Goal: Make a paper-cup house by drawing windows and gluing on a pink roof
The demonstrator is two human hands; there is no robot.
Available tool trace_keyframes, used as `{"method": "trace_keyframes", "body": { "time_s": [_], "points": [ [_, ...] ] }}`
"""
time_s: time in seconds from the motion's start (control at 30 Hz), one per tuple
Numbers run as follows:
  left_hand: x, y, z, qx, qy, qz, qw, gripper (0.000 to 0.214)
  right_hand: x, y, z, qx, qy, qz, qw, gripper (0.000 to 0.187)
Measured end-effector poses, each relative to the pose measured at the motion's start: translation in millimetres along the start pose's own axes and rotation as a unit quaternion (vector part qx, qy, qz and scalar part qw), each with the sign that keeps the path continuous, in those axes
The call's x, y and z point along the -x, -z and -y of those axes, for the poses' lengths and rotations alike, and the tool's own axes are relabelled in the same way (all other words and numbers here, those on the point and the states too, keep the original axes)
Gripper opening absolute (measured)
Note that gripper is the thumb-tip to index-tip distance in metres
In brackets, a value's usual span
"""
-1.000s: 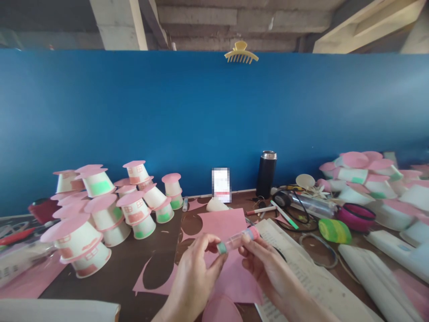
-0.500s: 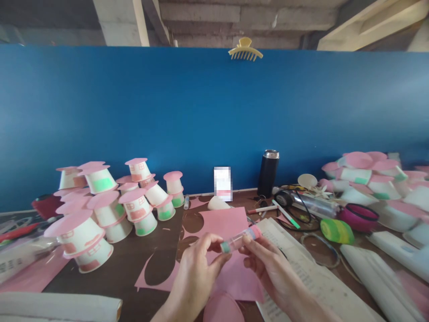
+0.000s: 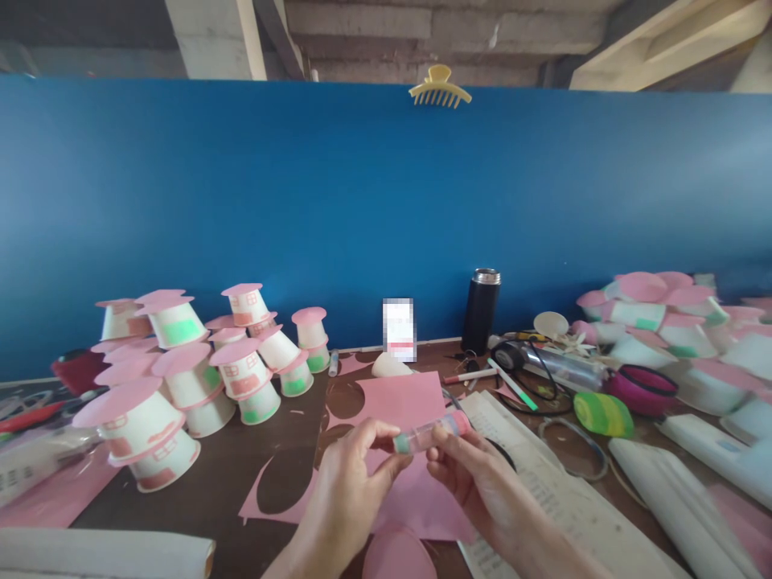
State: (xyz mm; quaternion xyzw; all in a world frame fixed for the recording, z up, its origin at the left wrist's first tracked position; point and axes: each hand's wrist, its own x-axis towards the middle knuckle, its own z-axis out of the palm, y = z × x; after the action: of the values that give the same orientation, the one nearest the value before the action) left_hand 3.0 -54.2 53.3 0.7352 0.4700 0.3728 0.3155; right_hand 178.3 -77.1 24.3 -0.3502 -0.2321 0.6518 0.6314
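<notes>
Between my hands is a small glue stick [image 3: 422, 437] with a clear tube, a green end and a pink end, held nearly level with the pink end a little higher. The fingertips of my left hand [image 3: 355, 474] pinch the green end. My right hand [image 3: 476, 474] grips the tube near the pink end, thumb on top. Below them lies a sheet of pink paper [image 3: 416, 503], partly covered by my hands. A pink paper disc [image 3: 399, 555] rests at the front edge of the view.
Paper cups with pink disc tops [image 3: 145, 426] are stacked at left, more [image 3: 681, 322] at right. A black flask [image 3: 481, 310] stands by the blue partition [image 3: 301, 201]. Markers [image 3: 512, 386], printed paper [image 3: 543, 474], a green-yellow item [image 3: 603, 414] and pink offcuts [image 3: 256, 494] lie around.
The view has shifted very slightly. Both hands keep their hold on the glue stick, with almost no visible movement.
</notes>
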Motion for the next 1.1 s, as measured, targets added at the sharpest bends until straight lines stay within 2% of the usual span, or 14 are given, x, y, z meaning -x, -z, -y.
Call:
{"method": "trace_keyframes", "body": {
  "time_s": [0.07,0.13,0.23,0.37,0.47,0.57,0.67,0.73,0.83,0.97,1.1],
  "points": [
    [-0.1,1.3,0.4,0.03,0.011,-0.001,0.999,0.015,0.6,-0.4,0.3,-0.016,-0.016,0.001,1.0,0.02],
    [-0.9,1.9,2.1,0.086,0.03,0.003,0.996,0.029,1.2,-0.6,0.7,-0.048,-0.036,-0.002,0.998,0.018],
    [-3.4,-1.3,5.7,0.197,0.071,0.011,0.978,0.05,1.9,-0.6,0.8,-0.105,-0.053,-0.013,0.993,0.014],
    [-5.4,-12.1,6.8,0.303,0.148,0.023,0.941,0.038,1.6,-2.6,-2.0,-0.129,-0.064,-0.018,0.989,0.012],
    [-5.6,-17.3,8.3,0.365,0.233,0.035,0.901,0.034,-0.4,-5.3,-5.6,-0.128,-0.073,-0.016,0.989,0.012],
    [-8.9,-15.8,16.1,0.435,0.302,-0.002,0.848,0.026,-2.9,-5.4,-6.3,-0.124,-0.069,-0.027,0.99,0.015],
    [-14.1,-11.7,25.4,0.486,0.304,-0.054,0.818,0.02,-4.1,-3.0,-2.9,-0.119,-0.063,-0.037,0.99,0.013],
    [-16.6,-9.6,28.1,0.498,0.303,-0.071,0.809,0.016,-3.7,-1.8,-0.2,-0.113,-0.06,-0.04,0.991,0.012],
    [-17.8,-7.1,25.8,0.499,0.308,-0.068,0.807,0.005,-2.3,-2.0,1.8,-0.101,-0.061,-0.036,0.992,0.013],
    [-16.7,-1.4,18.3,0.485,0.321,-0.044,0.812,0.026,0.1,-3.9,0.4,-0.079,-0.061,-0.031,0.995,0.018],
    [-14.8,4.2,13.6,0.483,0.315,-0.031,0.817,0.032,1.7,-3.1,-2.8,-0.056,-0.042,-0.037,0.997,0.022]
  ]
}}
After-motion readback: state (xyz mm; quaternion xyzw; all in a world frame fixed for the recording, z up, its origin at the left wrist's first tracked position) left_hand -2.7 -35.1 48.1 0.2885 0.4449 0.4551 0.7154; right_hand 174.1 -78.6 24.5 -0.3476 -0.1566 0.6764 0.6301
